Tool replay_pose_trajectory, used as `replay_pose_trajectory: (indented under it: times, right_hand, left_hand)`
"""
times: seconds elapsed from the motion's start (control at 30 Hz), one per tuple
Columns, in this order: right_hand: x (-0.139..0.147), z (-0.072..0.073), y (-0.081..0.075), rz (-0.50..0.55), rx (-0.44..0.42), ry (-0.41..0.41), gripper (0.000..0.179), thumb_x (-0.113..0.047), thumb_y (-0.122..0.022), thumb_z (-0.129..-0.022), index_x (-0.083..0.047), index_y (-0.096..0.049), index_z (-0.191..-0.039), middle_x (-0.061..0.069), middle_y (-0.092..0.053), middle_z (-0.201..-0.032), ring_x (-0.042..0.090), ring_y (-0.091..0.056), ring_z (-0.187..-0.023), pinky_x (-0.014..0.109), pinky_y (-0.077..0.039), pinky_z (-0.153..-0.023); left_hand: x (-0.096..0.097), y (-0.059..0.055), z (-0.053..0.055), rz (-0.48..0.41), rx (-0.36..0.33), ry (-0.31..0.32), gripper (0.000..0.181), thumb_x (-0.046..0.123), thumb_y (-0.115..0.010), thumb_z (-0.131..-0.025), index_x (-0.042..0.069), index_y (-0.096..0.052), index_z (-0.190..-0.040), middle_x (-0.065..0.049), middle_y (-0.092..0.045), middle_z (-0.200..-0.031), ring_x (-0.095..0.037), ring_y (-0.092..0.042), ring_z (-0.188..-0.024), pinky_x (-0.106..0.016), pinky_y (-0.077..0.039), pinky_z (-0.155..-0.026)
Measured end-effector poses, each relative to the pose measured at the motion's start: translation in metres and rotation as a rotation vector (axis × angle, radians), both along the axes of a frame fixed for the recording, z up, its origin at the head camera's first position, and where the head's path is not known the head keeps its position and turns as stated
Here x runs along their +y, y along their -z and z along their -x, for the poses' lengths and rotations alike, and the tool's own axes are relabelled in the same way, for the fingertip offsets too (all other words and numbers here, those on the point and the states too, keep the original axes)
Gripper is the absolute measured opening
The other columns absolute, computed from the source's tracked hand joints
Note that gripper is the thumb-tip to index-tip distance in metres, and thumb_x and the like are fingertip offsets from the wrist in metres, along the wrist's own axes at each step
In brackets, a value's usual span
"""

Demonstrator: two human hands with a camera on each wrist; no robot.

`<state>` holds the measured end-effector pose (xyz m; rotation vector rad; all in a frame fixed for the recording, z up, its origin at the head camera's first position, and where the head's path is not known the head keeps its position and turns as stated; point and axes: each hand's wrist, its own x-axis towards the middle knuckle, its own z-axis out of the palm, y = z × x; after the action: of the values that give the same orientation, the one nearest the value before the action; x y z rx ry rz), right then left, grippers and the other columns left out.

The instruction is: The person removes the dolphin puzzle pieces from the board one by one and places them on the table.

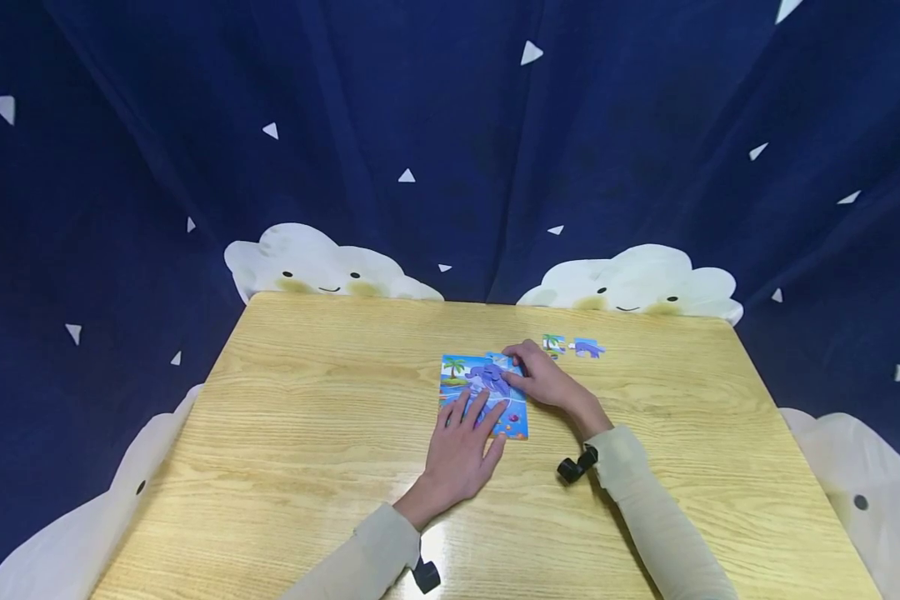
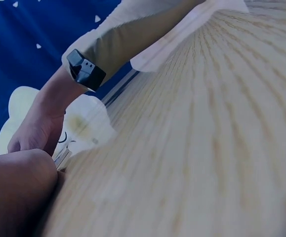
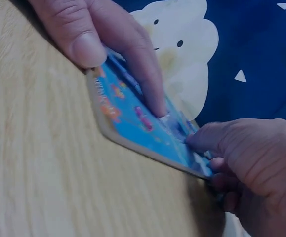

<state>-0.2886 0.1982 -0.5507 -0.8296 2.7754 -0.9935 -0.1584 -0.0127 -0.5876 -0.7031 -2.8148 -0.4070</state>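
Note:
A blue picture puzzle board (image 1: 483, 392) lies flat on the wooden table (image 1: 307, 433). My left hand (image 1: 461, 446) rests on its near half, with straight fingers (image 3: 108, 44) pressing down on the picture. My right hand (image 1: 546, 382) sits at the board's far right corner, its index finger reaching over the top edge. In the right wrist view the board (image 3: 138, 121) shows edge-on, and my right hand (image 3: 254, 165) touches its surface with the thumb while the other fingers curl beside the edge. Two loose puzzle pieces (image 1: 554, 343) (image 1: 588, 348) lie just beyond my right hand.
Bare wood stretches left and near of the board. A dark blue curtain with white triangles and cloud faces (image 1: 322, 262) hangs behind the table's far edge. Black wrist cameras (image 1: 576, 467) (image 1: 425, 575) sit on both sleeves; the right arm's camera (image 2: 86, 69) also shows in the left wrist view.

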Motion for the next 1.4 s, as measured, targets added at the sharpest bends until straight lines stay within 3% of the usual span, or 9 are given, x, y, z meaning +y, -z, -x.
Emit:
replay_pose_trajectory:
  times: [0.2, 0.43, 0.63, 0.83, 1.17, 1.4]
  right_hand:
    - [0.006, -0.006, -0.01, 0.007, -0.013, -0.018, 0.038, -0.016, -0.07, -0.1, 0.003, -0.062, -0.132, 0.013, -0.056, -0.104, 0.022, -0.05, -0.093, 0.04, -0.045, -0.082]
    - [0.015, -0.012, -0.017, 0.059, -0.041, -0.027, 0.04, -0.011, -0.077, -0.094, 0.005, -0.063, -0.128, 0.012, -0.061, -0.098, 0.018, -0.053, -0.082, 0.029, -0.047, -0.071]
    - [0.022, -0.015, -0.016, 0.129, 0.035, -0.023, 0.04, -0.013, -0.084, -0.081, 0.001, -0.071, -0.116, 0.011, -0.067, -0.089, 0.019, -0.059, -0.076, 0.025, -0.048, -0.062]
    - [0.031, -0.018, -0.014, 0.175, 0.085, -0.025, 0.04, -0.014, -0.085, -0.079, -0.002, -0.071, -0.114, 0.01, -0.066, -0.089, 0.02, -0.059, -0.077, 0.025, -0.049, -0.064]
    - [0.059, -0.021, -0.018, 0.159, 0.061, 0.046, 0.04, -0.01, -0.085, -0.077, -0.005, -0.069, -0.114, 0.01, -0.065, -0.093, 0.023, -0.058, -0.081, 0.029, -0.049, -0.068]
    - [0.081, -0.019, -0.021, 0.159, 0.046, 0.093, 0.042, -0.001, -0.082, -0.074, -0.003, -0.07, -0.114, 0.013, -0.063, -0.091, 0.025, -0.056, -0.079, 0.025, -0.046, -0.065]
  left_hand:
    - [0.0, -0.001, -0.001, 0.009, -0.031, -0.008, 0.055, 0.049, -0.03, -0.111, 0.032, -0.038, -0.163, -0.004, -0.034, -0.169, -0.034, -0.024, -0.157, -0.053, -0.024, -0.122]
    - [0.0, -0.002, -0.002, 0.006, -0.041, -0.013, 0.055, 0.048, -0.031, -0.111, 0.032, -0.039, -0.163, -0.004, -0.035, -0.168, -0.034, -0.025, -0.157, -0.052, -0.025, -0.122]
    - [0.0, -0.003, 0.0, -0.003, -0.029, -0.017, 0.055, 0.049, -0.032, -0.11, 0.032, -0.041, -0.162, -0.005, -0.036, -0.167, -0.034, -0.026, -0.157, -0.052, -0.025, -0.122]
    - [0.001, -0.003, -0.001, -0.003, -0.042, -0.023, 0.055, 0.049, -0.03, -0.11, 0.033, -0.04, -0.162, -0.004, -0.036, -0.168, -0.034, -0.025, -0.157, -0.052, -0.025, -0.122]
    - [0.002, -0.005, -0.001, -0.026, -0.033, -0.016, 0.054, 0.048, -0.033, -0.11, 0.031, -0.042, -0.161, -0.004, -0.037, -0.167, -0.034, -0.026, -0.157, -0.052, -0.026, -0.122]
    - [0.001, -0.006, -0.001, -0.031, -0.045, -0.012, 0.054, 0.047, -0.034, -0.11, 0.031, -0.042, -0.161, -0.005, -0.036, -0.167, -0.034, -0.025, -0.157, -0.053, -0.026, -0.122]
